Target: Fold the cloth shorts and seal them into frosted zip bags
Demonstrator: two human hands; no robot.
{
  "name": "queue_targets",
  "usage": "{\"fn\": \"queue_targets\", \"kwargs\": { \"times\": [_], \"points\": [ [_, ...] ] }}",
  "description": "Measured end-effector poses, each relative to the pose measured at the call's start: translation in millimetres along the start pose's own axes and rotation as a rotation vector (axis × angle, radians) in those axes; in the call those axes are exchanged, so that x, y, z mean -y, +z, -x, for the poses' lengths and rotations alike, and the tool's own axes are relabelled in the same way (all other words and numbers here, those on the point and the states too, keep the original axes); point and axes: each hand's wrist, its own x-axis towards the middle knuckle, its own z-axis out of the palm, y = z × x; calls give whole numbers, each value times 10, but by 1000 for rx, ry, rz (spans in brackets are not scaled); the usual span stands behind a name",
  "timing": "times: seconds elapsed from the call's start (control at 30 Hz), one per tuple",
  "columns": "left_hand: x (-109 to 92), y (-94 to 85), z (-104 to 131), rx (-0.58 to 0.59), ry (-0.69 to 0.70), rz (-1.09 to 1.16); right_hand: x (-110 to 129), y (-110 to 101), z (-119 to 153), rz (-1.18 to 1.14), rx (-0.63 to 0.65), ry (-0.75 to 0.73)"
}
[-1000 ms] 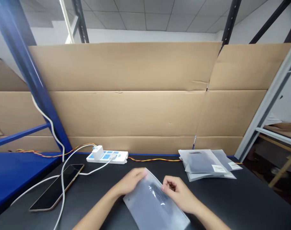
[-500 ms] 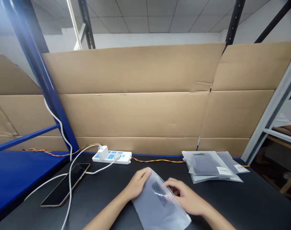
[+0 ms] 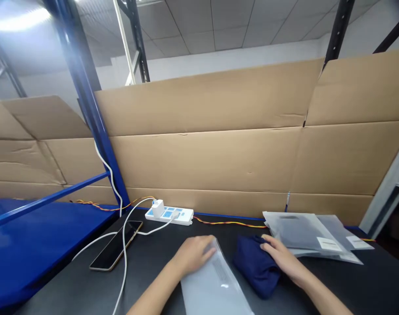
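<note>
The left hand (image 3: 194, 253) lies flat, fingers extended, pressing the top edge of a frosted translucent plastic bag (image 3: 215, 288) onto the black tabletop (image 3: 366, 284). The bag extends from beneath this hand toward the near edge of the view.

The right hand (image 3: 283, 258) rests palm-down, fingers loosely curved, on a folded dark blue cloth item (image 3: 256, 264). Whether it has a firm hold cannot be told. The cloth lies on the tabletop just beside the bag's right edge, between the two hands.

A stack of similar filled frosted bags (image 3: 312, 236) lies beyond the right hand.
</note>
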Motion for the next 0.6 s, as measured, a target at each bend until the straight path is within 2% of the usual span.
{"fn": "queue_targets", "kwargs": {
  "times": [0.1,0.17,0.23,0.27,0.33,0.43,0.5,0.6],
  "points": [
    [381,-411,133,-133,-96,-132,-68,-91,-54,-3,6,-19],
    [537,-600,270,-245,-160,-205,-86,-76,-43,-23,53,-29],
    [557,-641,447,-308,-185,-258,-96,-39,-23,-61,102,-26],
    [516,-603,544,-300,-170,-271,-98,-22,-15,-80,123,-23],
    [350,-441,728,-238,-115,-267,-87,9,-1,-101,150,-22],
    [-22,-79,894,-164,-80,-203,-9,113,61,-121,159,-10],
    [-276,210,899,-139,-80,-137,79,273,170,-156,185,38],
    [-546,704,805,-15,-84,-58,191,601,440,-214,269,87]
  ]
}}
